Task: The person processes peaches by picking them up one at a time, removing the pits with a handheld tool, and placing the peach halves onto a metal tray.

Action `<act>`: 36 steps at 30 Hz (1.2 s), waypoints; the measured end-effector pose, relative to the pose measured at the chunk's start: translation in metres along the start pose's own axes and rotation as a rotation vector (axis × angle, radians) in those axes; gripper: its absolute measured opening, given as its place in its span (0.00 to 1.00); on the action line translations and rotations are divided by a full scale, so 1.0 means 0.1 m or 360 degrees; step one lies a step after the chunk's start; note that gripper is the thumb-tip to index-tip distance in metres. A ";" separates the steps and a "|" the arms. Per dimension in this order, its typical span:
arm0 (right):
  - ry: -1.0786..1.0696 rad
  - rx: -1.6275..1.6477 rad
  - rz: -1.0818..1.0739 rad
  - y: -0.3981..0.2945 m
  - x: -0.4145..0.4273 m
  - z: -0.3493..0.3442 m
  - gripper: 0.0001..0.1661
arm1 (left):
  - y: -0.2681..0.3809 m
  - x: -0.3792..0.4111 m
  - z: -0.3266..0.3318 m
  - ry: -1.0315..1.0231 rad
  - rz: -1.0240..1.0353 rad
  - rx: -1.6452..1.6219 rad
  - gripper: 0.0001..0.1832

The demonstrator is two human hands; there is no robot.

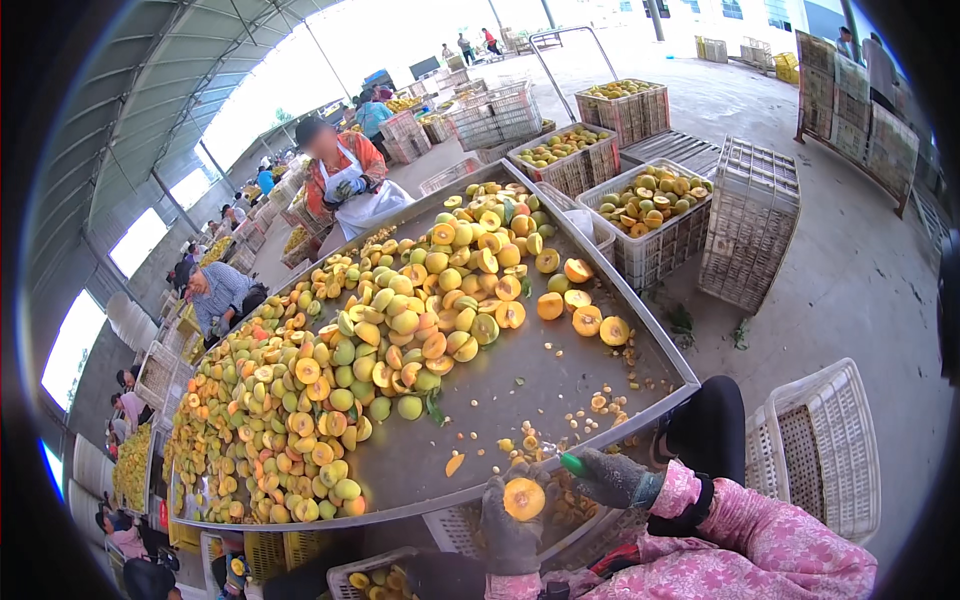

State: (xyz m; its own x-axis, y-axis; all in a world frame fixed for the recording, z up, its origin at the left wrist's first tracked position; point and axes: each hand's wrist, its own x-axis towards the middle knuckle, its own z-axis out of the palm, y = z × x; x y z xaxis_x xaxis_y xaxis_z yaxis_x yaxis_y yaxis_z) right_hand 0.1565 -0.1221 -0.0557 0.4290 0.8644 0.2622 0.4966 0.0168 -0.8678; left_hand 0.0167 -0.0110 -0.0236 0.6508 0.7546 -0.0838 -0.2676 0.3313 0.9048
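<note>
In my grey-gloved left hand (504,534) lies a halved yellow peach (524,499), cut face up with the pit hollow showing. My right hand (616,480), also gloved, grips a small tool with a green handle (575,464); its metal tip points at the tray's near edge and is too small to identify. Both hands are at the near rim of a large metal sorting table (420,484). A big heap of whole and halved peaches (405,322) covers its far and left parts. Loose pits and scraps (529,442) lie just beyond my hands.
Below the rim, a white crate (454,529) holds scraps. An upturned plastic crate (814,450) is at right, near my knee (709,427). Filled peach crates (651,217) and a crate stack (752,225) stand beyond. A co-worker in an apron (349,180) is across the table.
</note>
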 end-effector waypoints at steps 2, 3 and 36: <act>-0.0196 0.0022 -0.0032 -0.02 -0.14 0.03 0.15 | -0.07 0.03 -0.09 -0.0073 0.0259 0.0623 0.21; -0.0399 0.0056 -0.0073 -0.04 -0.18 0.05 0.16 | -0.04 0.03 -0.07 -0.0071 0.0257 0.0622 0.21; -0.0757 0.0512 0.0131 1.03 -0.47 1.30 0.19 | 0.00 -0.15 -0.06 -0.0099 0.0497 0.1138 0.17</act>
State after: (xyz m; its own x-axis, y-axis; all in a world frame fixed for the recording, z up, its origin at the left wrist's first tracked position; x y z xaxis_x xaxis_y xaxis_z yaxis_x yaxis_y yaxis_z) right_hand 0.0897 -0.0959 -0.2122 0.0333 0.9989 0.0343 0.1895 0.0274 -0.9815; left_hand 0.0024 -0.0185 -0.0249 0.6650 0.7127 0.2232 0.0643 -0.3524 0.9337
